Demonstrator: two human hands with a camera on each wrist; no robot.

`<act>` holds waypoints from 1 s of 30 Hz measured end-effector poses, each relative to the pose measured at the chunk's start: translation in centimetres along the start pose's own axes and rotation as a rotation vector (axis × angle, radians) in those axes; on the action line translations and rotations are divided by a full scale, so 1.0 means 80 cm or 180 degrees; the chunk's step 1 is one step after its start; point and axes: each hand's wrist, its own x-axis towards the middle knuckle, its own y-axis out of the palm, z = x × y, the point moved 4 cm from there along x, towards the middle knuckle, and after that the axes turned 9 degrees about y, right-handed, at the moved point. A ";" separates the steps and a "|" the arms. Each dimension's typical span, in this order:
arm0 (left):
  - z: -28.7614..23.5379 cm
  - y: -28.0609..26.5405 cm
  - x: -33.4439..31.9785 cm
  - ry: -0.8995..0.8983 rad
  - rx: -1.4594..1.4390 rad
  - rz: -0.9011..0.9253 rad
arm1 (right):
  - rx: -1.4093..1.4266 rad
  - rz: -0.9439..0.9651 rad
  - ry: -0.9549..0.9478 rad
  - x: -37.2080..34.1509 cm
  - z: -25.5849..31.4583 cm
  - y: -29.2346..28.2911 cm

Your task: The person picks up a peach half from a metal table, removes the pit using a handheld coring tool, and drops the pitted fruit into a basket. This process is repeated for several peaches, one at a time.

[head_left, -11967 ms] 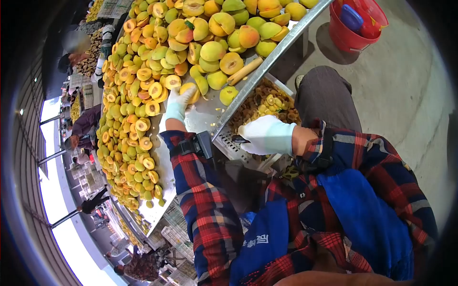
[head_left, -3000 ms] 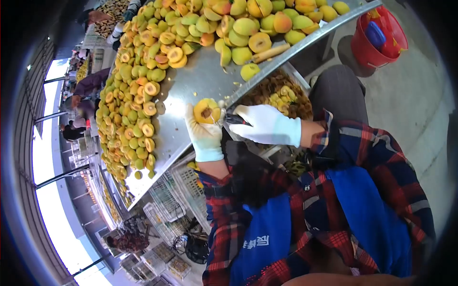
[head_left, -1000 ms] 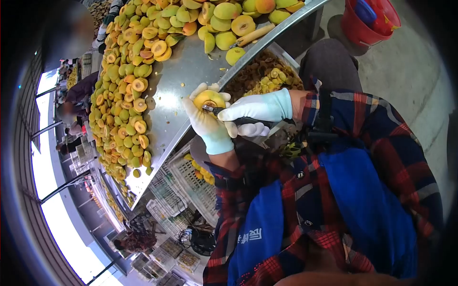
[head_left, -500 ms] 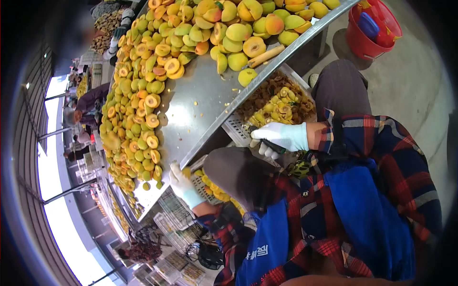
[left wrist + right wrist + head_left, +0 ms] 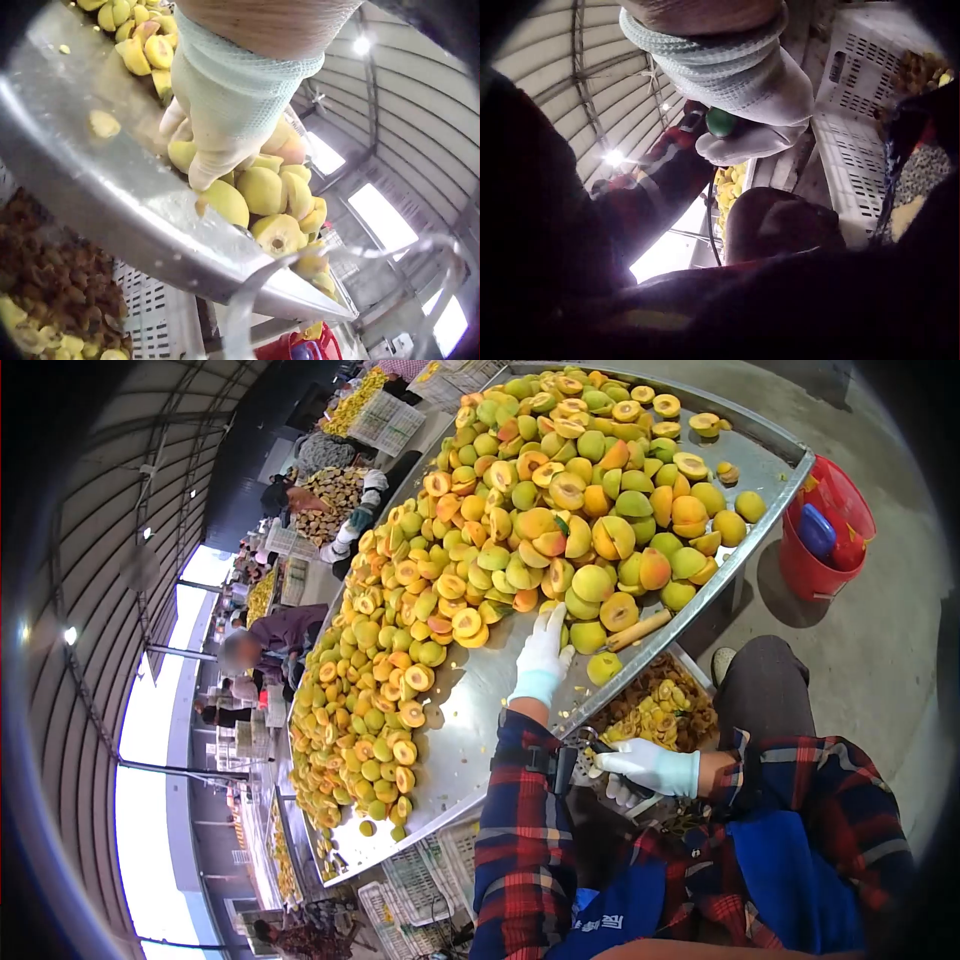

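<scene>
Yellow-green peach halves [image 5: 520,540] cover much of the metal table [image 5: 470,710]. My gloved left hand [image 5: 543,655] reaches over the table, its fingers extended to the near edge of the pile. In the left wrist view that hand's thumb and fingers come down around a yellow-green peach half [image 5: 181,154]. Low by the table's front edge, my gloved right hand [image 5: 648,765] grips a dark-handled pitting tool [image 5: 594,744] with a metal tip. Its green rounded handle end [image 5: 720,122] shows by the glove in the right wrist view.
A wooden-handled tool [image 5: 638,630] lies near the table's raised metal rim [image 5: 725,575]. Below the edge stands a white crate [image 5: 859,161] with brown pits and yellow pieces. A red bucket [image 5: 815,565] is on the floor at right; people work beyond the table.
The left hand held a peach half while the right worked the tool in it; then the left went down by the yellow-filled crate. Now it is out at the pile, without that half.
</scene>
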 end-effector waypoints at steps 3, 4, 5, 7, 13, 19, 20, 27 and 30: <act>-0.011 -0.003 -0.014 -0.0359 0.0085 -0.0044 | -0.0068 0.0324 -0.0093 -0.020 0.018 0.008; -0.017 -0.004 -0.019 -0.0383 0.0067 -0.0051 | -0.0160 0.0282 -0.0102 -0.019 0.016 0.007; -0.021 -0.005 -0.024 -0.0591 0.0119 0.0074 | -0.0244 0.0162 -0.0175 -0.015 0.013 0.004; -0.018 -0.004 -0.037 -0.0825 0.0174 0.0180 | -0.0355 0.0062 -0.0248 0.001 0.004 -0.002; 0.005 -0.012 -0.084 -0.1310 0.0242 0.0191 | -0.1075 -0.0118 -0.0752 0.009 0.011 -0.010; 0.012 0.013 -0.163 -0.1958 -0.3985 -0.1651 | -0.2967 -0.1755 -0.3254 -0.003 0.036 -0.010; -0.004 0.013 -0.170 -0.1718 -0.4881 -0.1450 | -0.2904 -0.1415 -0.2375 -0.017 0.045 -0.005; -0.066 0.045 -0.215 -0.1137 -0.6004 -0.1619 | -0.3193 -0.1265 -0.2365 -0.006 0.039 0.002; -0.072 0.053 -0.218 -0.1078 -0.6217 -0.1749 | -0.3105 -0.1108 -0.2115 -0.008 0.039 0.007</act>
